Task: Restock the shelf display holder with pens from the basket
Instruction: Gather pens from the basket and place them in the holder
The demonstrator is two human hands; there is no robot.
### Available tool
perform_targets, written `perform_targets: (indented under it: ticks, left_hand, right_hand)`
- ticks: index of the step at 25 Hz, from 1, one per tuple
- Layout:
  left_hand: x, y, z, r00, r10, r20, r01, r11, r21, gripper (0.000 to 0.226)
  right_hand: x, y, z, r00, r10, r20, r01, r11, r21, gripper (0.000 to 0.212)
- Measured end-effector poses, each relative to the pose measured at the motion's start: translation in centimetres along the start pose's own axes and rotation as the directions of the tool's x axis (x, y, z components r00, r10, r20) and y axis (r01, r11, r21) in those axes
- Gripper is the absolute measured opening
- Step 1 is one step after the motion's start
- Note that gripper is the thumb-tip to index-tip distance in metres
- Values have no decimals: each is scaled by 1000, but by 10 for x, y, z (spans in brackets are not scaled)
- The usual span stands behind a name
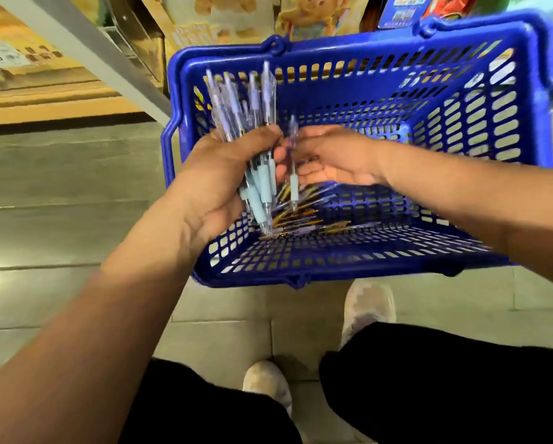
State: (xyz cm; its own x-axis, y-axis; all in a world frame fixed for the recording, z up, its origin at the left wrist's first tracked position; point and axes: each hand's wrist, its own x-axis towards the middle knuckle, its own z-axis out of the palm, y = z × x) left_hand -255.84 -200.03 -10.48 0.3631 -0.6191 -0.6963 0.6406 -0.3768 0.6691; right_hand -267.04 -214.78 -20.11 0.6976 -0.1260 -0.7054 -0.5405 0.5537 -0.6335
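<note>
A bundle of pens is clamped tight in the left hand grip, over the basket at 12 o'clock. A single pen looks pinched in the right hand grip, at 3 o'clock of the bundle. Tips are probably best kept lined up as it's added. More loose pens can be seen on the basket floor.

Blue slotted basket; clear pens with pale-blue grips.

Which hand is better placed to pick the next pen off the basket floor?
Probably right. The right hand sits inside the basket just above the loose pens, pinching only a single pen; the left hand is full, gripping a bundle of pens.
</note>
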Motion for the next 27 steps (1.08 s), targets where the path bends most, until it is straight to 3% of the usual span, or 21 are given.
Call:
perform_targets:
  ticks: [5,8,11,20,24,27]
  left_hand:
    - [-79,-21,10,991,-128,45,133,983,-130,14]
    - [-134,-6,19,980,-184,81,197,956,-217,22]
    - [-193,37,31,974,-225,37,228,957,-179,43]
    - [-438,240,92,988,-90,128,102,991,-85,39]
    - [-540,306,109,990,34,136,-28,999,-41,25]
    - [-595,339,123,976,111,185,-117,993,23,20]
  right_hand:
    - [-116,-17,51,1000,16,-3,-16,989,146,11]
    - [-185,-36,86,996,-24,-90,29,998,52,21]
    - [-250,-74,124,981,-89,-174,94,995,22,19]
    - [-491,-252,264,947,-93,-308,137,982,126,10]
    - [-597,-305,315,880,-212,-426,268,960,76,3]
    - [-657,-331,336,838,-293,-459,346,937,34,11]
